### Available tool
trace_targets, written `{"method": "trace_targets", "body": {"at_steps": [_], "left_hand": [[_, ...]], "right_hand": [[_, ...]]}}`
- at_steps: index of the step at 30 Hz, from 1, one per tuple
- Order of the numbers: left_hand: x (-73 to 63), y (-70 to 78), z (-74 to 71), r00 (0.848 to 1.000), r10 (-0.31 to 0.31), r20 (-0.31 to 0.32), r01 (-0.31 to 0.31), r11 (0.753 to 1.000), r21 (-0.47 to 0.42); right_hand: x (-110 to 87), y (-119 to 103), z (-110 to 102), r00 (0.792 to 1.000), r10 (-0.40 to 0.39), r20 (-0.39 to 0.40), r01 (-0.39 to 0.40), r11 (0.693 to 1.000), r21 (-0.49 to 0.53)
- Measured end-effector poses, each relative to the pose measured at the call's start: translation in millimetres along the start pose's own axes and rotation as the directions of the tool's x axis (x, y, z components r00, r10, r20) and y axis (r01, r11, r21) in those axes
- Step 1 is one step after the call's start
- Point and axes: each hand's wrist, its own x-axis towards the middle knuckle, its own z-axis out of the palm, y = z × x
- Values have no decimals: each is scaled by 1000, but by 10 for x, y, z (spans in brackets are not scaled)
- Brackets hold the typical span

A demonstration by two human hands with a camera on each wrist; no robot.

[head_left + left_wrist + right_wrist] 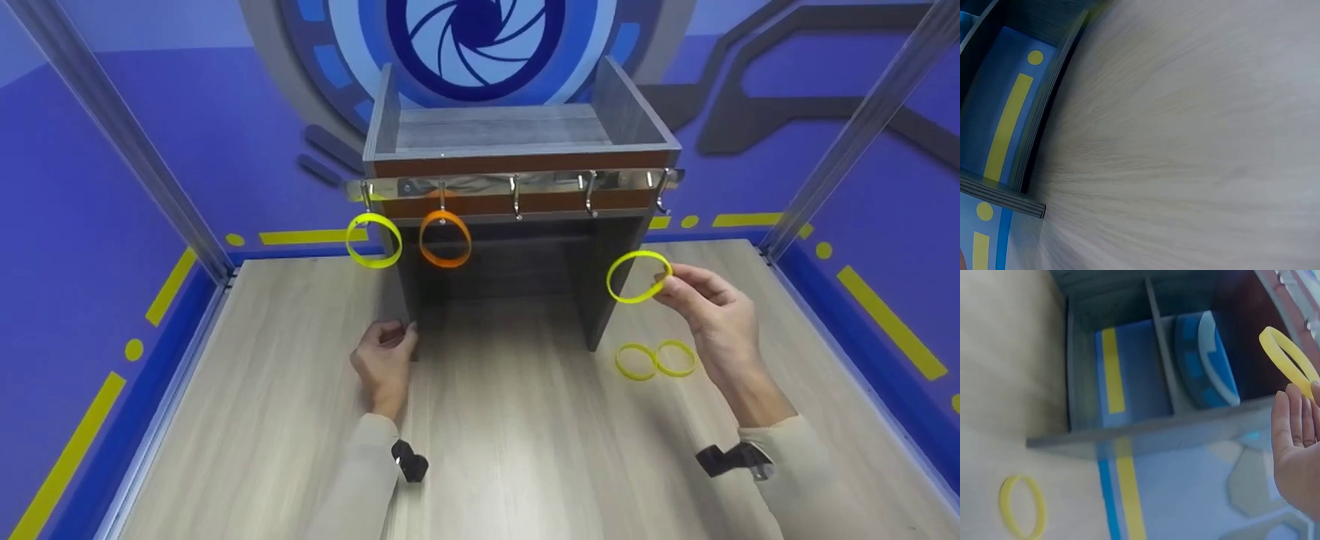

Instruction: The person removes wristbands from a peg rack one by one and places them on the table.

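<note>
My right hand (724, 322) pinches a yellow ring (637, 300) between thumb and fingertips, in front of the rack's right side. In the right wrist view the same ring stands up from the fingers. My left hand (381, 371) has loosely curled fingers and is low beside the rack's left side panel (401, 274), with its thumb overlapping the panel edge in the head view. Across the rack's front runs a metal rail (480, 186) with several hooks. A yellow ring (375, 264) hangs from the leftmost hook, an orange ring (444, 263) from the second.
Two more yellow rings, a left one (636, 377) and a right one (681, 374), lie side by side on the wooden table (510, 450), right of the grey rack (495, 127). Blue printed walls (172, 135) and metal posts (127, 142) enclose the table.
</note>
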Motion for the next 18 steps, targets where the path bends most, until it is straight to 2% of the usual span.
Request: {"method": "trace_targets", "body": {"at_steps": [5,13,18], "left_hand": [[1,12,7,1000,11,-12,-11,1000,15],[0,8,17,1000,12,-10,-12,1000,-3],[2,-1,18,1000,10,-17,-10,1000,-7]], "right_hand": [[-73,96,-282,998,46,-43,-46,999,14],[-138,200,-696,988,106,-114,-84,980,179],[-117,239,-893,977,143,-160,-104,968,230]]}}
